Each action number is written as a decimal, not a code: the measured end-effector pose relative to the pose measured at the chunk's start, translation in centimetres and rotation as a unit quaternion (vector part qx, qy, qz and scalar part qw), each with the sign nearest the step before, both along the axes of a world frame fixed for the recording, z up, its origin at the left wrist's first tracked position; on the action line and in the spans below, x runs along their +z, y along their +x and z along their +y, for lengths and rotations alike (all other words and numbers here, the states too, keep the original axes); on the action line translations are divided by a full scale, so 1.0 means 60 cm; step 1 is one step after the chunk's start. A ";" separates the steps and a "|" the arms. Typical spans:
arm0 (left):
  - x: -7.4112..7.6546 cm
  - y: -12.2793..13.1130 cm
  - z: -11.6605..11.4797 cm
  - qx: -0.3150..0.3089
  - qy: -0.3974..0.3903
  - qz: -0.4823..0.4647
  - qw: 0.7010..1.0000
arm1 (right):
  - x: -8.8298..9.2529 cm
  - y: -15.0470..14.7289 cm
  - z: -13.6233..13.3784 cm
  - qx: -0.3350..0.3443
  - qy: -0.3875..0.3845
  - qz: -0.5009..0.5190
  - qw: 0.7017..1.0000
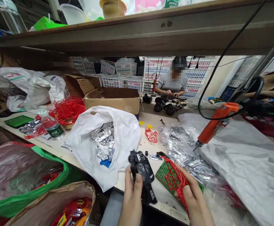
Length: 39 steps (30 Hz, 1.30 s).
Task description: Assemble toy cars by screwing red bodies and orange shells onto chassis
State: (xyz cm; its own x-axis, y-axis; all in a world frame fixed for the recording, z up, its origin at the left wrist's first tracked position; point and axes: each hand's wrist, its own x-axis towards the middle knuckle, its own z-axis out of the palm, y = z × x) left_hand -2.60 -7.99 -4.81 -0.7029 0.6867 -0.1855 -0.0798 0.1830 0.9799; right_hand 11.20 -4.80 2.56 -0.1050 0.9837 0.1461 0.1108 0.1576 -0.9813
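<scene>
My left hand (132, 194) is closed on a black plastic toy car chassis (144, 174), tilted above the table's front edge. In my right hand (193, 194) is a red plastic lattice frame (178, 180), pinched between thumb and fingers. Below that frame lies a green perforated tray (162, 174), partly covered by it and the hand. A second flat red frame (151, 135) rests farther back on the table. Beyond the chassis, small black-handled tools (154, 155) lie on the surface. The tips of some right-hand fingers are hidden behind the red frame.
A white bag of silvery parts (104, 138) stands left of centre, near a water bottle (51, 125) and red frames (67, 110). An orange electric screwdriver (215, 124) hangs at right above silvery plastic packets (186, 150). A shelf (137, 34) spans overhead; a co-worker (173, 78) sits opposite.
</scene>
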 end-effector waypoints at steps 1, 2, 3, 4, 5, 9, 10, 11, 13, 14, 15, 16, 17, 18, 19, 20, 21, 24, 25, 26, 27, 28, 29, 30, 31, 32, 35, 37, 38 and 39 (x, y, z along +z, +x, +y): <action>0.008 0.005 0.002 0.009 0.037 -0.023 0.999 | 0.000 -0.004 -0.004 0.003 0.030 -0.015 0.999; 0.017 0.011 0.001 0.017 0.074 -0.053 0.996 | -0.001 -0.008 -0.008 0.009 0.054 -0.029 0.998; 0.026 0.015 -0.001 0.027 0.106 -0.085 0.990 | -0.004 -0.011 -0.011 0.017 0.073 -0.040 0.996; 0.034 0.017 -0.005 0.043 0.122 -0.111 0.985 | -0.008 -0.014 -0.013 0.026 0.085 -0.048 0.995; 0.041 0.017 -0.008 0.065 0.119 -0.132 0.982 | -0.013 -0.018 -0.015 0.035 0.092 -0.053 0.994; 0.058 -0.001 -0.006 0.139 0.085 -0.193 0.968 | -0.035 -0.036 -0.018 0.057 0.089 -0.058 0.993; 0.059 -0.006 -0.002 0.138 0.105 -0.205 0.963 | -0.040 -0.042 -0.018 0.057 0.090 -0.060 0.992; 0.058 -0.009 0.001 0.134 0.133 -0.214 0.959 | -0.045 -0.047 -0.017 0.057 0.092 -0.061 0.992; 0.058 -0.010 0.005 0.126 0.181 -0.220 0.950 | -0.054 -0.055 -0.016 0.051 0.099 -0.061 0.992; 0.059 -0.008 0.005 0.122 0.196 -0.221 0.947 | -0.057 -0.059 -0.015 0.048 0.107 -0.062 0.991; 0.061 -0.005 0.004 0.116 0.208 -0.223 0.945 | -0.059 -0.062 -0.015 0.046 0.119 -0.064 0.990; 0.065 -0.002 0.002 0.107 0.216 -0.227 0.944 | -0.060 -0.063 -0.016 0.044 0.135 -0.067 0.988; 0.069 0.000 0.000 0.094 0.223 -0.233 0.942 | -0.059 -0.064 -0.017 0.042 0.156 -0.073 0.984; 0.075 0.001 -0.003 0.080 0.229 -0.242 0.939 | -0.057 -0.063 -0.018 0.038 0.182 -0.082 0.979; 0.081 0.001 -0.006 0.067 0.234 -0.255 0.936 | -0.054 -0.062 -0.019 0.035 0.210 -0.093 0.973; 0.087 0.000 -0.010 0.055 0.235 -0.270 0.932 | -0.050 -0.060 -0.020 0.033 0.237 -0.105 0.965; 0.093 -0.003 -0.014 0.043 0.231 -0.284 0.929 | -0.045 -0.056 -0.020 0.033 0.262 -0.118 0.957; 0.108 -0.018 -0.025 0.016 0.190 -0.301 0.935 | -0.028 -0.041 -0.016 0.042 0.320 -0.157 0.933; 0.112 -0.025 -0.028 0.011 0.171 -0.298 0.939 | -0.023 -0.034 -0.014 0.047 0.334 -0.171 0.926; 0.116 -0.033 -0.031 0.006 0.153 -0.295 0.943 | -0.020 -0.028 -0.011 0.056 0.347 -0.186 0.917; 0.119 -0.041 -0.033 -0.003 0.135 -0.293 0.946 | -0.017 -0.021 -0.009 0.068 0.361 -0.202 0.908; 0.121 -0.049 -0.036 -0.018 0.117 -0.294 0.949 | -0.016 -0.015 -0.006 0.083 0.376 -0.219 0.897; 0.123 -0.058 -0.039 -0.037 0.096 -0.296 0.950 | -0.016 -0.009 -0.005 0.099 0.392 -0.235 0.884; 0.124 -0.067 -0.042 -0.056 0.075 -0.298 0.950 | -0.017 -0.003 -0.004 0.113 0.410 -0.250 0.870; 0.123 -0.076 -0.045 -0.077 0.049 -0.301 0.949 | -0.020 0.001 -0.003 0.122 0.426 -0.265 0.856; 0.122 -0.084 -0.049 -0.097 0.027 -0.304 0.947 | -0.023 0.004 -0.003 0.126 0.441 -0.279 0.844; 0.116 -0.103 -0.059 -0.167 0.000 -0.307 0.937 | -0.034 0.008 -0.004 0.127 0.465 -0.320 0.816; 0.113 -0.111 -0.066 -0.207 0.004 -0.313 0.927 | -0.038 0.009 -0.003 0.139 0.471 -0.343 0.801; 0.112 -0.113 -0.070 -0.219 0.008 -0.320 0.922 | -0.038 0.009 -0.001 0.154 0.474 -0.352 0.792; 0.112 -0.115 -0.073 -0.226 0.011 -0.329 0.917 | -0.036 0.009 0.002 0.170 0.476 -0.359 0.784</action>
